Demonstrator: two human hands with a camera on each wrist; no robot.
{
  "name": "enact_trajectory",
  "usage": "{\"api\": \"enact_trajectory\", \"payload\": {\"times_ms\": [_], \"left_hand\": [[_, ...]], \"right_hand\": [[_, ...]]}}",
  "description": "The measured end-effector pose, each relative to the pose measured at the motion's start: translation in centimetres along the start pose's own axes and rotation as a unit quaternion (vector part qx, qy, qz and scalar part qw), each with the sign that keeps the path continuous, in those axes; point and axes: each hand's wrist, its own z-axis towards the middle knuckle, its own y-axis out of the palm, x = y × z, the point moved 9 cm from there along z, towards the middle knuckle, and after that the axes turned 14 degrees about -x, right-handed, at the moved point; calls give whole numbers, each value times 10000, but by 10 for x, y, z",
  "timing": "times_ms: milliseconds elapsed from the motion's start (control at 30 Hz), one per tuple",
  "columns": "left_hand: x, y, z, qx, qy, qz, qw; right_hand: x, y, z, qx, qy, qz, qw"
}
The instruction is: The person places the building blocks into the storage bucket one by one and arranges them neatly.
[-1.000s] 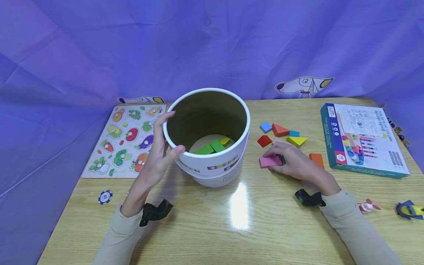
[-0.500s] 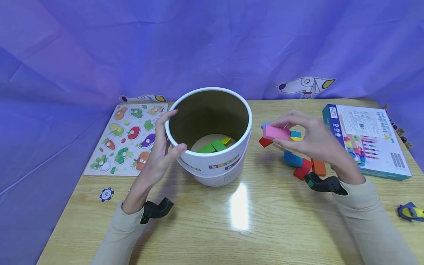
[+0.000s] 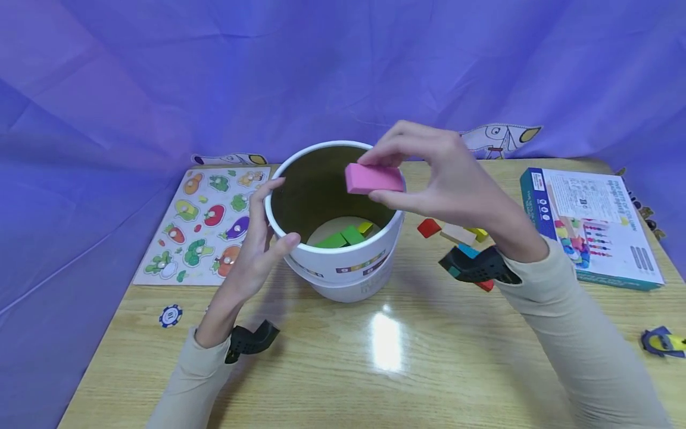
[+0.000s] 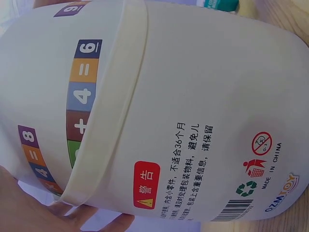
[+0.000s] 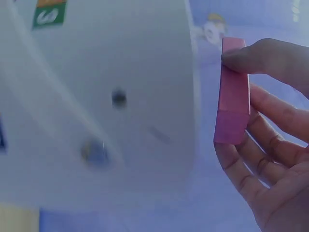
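Right hand pinches one pink rectangular block; beneath that hand, one round white bucket, two green blocks and one yellow block visible inside. Left hand, unclenched, touches rim.

Bucket: on the table ahead of you, before the curtain.
Bucket floor: blocks lie on it.
Your left hand: at the bucket's left side, on the rim.
Your right hand: above the bucket's right side, with the held block.
Left of bucket: puzzle board; chip nearer you.
Right of bucket: loose blocks, partly beneath your right wrist.
Far right: box, sheet on top; toy figure nearer you.
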Motion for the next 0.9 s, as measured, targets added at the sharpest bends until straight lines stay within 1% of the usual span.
{"api": "enact_trajectory", "payload": {"times_ms": [100,200,333,533,633,700,800,900], "left_hand": [[0,-1,-1,3,16,-21,10000],[0,-1,-1,-29,51,-38,10000],[0,-1,-1,-81,89,-25,9999],[0,-1,-2,-71,135,-8,9999],[-1,-1,-2,-82,154,5,9998],[-1,-1,-2,-82,154,20,9998],[0,-1,-2,-85,139,42,9999],[0,-2,-3,-77,126,35,9999]], "right_hand": [[2,14,18,-285,-38,107,9995],[6,24,28,-427,-10,158,9990],[12,31,32,-468,32,273,9985],[17,36,29,-477,15,406,9980],[19,33,22,-435,46,387,9983],[21,28,13,-350,120,362,9987],[25,17,-7,-138,257,398,9988],[32,3,-34,257,370,498,9977]]}}
